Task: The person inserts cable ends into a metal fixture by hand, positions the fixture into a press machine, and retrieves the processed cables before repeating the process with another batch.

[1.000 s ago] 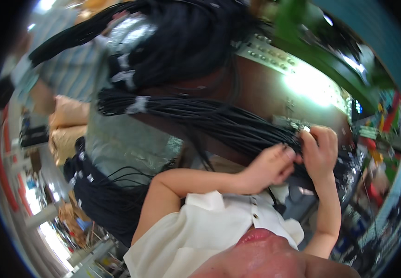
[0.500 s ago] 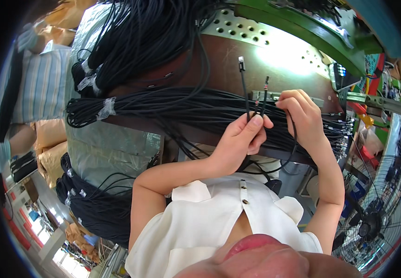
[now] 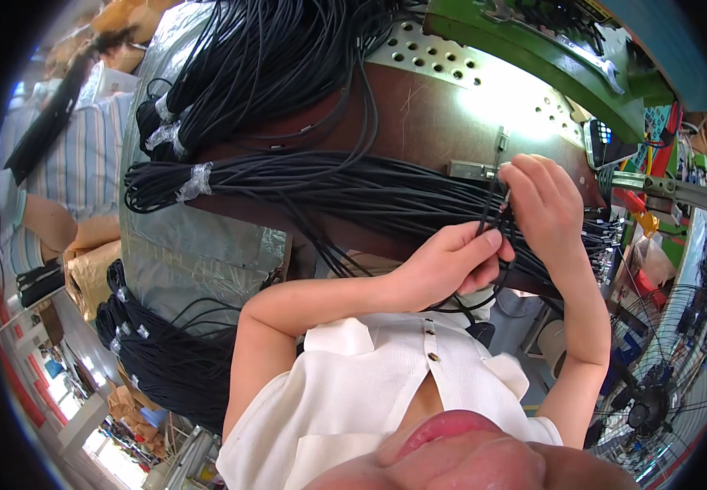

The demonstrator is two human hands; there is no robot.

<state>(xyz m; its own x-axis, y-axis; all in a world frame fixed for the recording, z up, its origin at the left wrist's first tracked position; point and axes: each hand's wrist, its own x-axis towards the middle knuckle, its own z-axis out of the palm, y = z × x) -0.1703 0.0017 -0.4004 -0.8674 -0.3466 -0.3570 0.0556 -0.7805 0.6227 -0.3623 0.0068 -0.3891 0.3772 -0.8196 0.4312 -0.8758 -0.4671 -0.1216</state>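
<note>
Left hand (image 3: 451,265) and right hand (image 3: 543,202) pinching thin black cable (image 3: 492,192), taped matte bundle (image 3: 321,184) beneath

A brown worktop (image 3: 419,122) carries a long taped cable bundle (image 3: 329,184) across its near edge and a second coil (image 3: 272,57) at its far left.

cable bundles (image 3: 313,184) on table (image 3: 419,122) | fan (image 3: 655,392) right | phone (image 3: 602,139) far-right
</note>
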